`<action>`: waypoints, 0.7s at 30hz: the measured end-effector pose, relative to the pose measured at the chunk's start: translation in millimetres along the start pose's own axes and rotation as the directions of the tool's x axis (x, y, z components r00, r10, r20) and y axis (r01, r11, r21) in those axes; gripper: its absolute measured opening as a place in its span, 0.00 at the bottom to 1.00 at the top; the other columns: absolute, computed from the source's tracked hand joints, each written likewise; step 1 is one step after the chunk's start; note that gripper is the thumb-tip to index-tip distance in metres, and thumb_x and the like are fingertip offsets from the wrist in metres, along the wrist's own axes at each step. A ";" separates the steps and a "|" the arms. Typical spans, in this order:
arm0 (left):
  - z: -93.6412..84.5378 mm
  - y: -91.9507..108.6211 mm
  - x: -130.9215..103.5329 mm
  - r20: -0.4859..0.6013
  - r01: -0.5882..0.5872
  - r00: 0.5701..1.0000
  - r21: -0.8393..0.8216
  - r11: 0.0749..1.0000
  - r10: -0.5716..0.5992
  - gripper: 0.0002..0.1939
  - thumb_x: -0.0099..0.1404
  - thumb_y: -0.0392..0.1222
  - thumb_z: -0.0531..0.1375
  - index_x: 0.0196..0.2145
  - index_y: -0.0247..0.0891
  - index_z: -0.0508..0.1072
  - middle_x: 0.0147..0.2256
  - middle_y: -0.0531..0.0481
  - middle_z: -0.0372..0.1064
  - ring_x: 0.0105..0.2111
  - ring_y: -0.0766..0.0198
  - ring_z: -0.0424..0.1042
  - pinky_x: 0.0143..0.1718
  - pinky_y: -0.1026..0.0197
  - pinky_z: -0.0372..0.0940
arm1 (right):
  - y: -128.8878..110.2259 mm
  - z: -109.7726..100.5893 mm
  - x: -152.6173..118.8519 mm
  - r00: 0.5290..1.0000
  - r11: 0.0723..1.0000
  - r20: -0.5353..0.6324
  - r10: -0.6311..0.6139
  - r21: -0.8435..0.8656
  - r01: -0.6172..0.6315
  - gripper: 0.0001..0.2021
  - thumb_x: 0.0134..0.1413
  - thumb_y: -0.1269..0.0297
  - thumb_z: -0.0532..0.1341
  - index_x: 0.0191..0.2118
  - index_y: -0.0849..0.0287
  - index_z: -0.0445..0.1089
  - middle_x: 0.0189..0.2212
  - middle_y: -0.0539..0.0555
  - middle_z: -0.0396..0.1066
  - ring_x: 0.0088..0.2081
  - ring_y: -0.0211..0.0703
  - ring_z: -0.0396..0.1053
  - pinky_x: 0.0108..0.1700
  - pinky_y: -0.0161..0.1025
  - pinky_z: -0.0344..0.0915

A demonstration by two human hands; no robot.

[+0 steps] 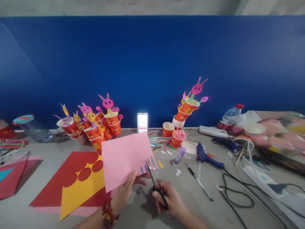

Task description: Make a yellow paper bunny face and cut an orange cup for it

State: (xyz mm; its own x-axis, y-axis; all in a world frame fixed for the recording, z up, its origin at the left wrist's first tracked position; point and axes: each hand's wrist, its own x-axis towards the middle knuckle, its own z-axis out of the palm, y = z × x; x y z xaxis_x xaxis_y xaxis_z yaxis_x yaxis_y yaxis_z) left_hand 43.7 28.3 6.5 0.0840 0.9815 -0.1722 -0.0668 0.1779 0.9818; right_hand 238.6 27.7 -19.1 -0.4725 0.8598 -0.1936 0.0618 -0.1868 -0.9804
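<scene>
A sheet of pink paper (124, 159) is pinched at its lower edge by my left hand (126, 190), with a beaded bracelet on that wrist. Narrow pointed notches run along the sheet's right side, and small blue ovals mark its lower right corner. My right hand (170, 195) grips black-handled scissors (160, 194); their blades reach up to the paper beside the blue ovals. Under the sheet's left side lie yellow paper (81, 194) with rounded cut-outs and red paper (53, 184).
Decorated red paper cups (113, 124) stand at the back left, another stack (184, 109) back right. A blue glue gun (209, 159), a pen (199, 181) and looping black cable (238, 190) lie right. A power strip (269, 184) and bottle (230, 117) are farther right.
</scene>
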 end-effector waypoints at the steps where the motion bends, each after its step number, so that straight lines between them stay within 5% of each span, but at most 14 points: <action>1: 0.2 -1.0 0.6 -0.004 -0.001 1.000 -0.009 1.000 0.000 0.27 0.67 0.63 0.52 0.42 0.38 0.79 0.43 0.44 0.79 0.39 0.50 0.79 0.49 0.52 0.70 | 0.2 0.1 0.2 1.000 1.000 -0.002 -0.003 0.001 0.003 0.33 0.40 0.26 0.60 0.26 0.55 0.55 0.11 0.43 0.64 0.08 0.26 0.48 0.11 0.27 0.43; 21: -3.5 -1.6 0.9 0.006 -0.034 0.999 0.114 0.993 0.034 0.27 0.69 0.60 0.48 0.42 0.39 0.80 0.42 0.47 0.80 0.40 0.54 0.78 0.50 0.57 0.69 | -2.3 -0.9 -2.0 1.000 1.000 0.002 0.009 -0.003 -0.009 0.32 0.42 0.28 0.61 0.25 0.55 0.54 0.10 0.42 0.61 0.09 0.26 0.49 0.13 0.28 0.41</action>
State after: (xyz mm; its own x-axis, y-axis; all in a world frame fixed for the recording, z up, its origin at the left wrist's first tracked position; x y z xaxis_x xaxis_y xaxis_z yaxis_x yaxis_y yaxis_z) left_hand 40.4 29.2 4.5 0.0875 0.9865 -0.1383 0.0437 0.1349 0.9899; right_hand 240.2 26.9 -16.5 -0.4739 0.8571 -0.2019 0.0687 -0.1926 -0.9789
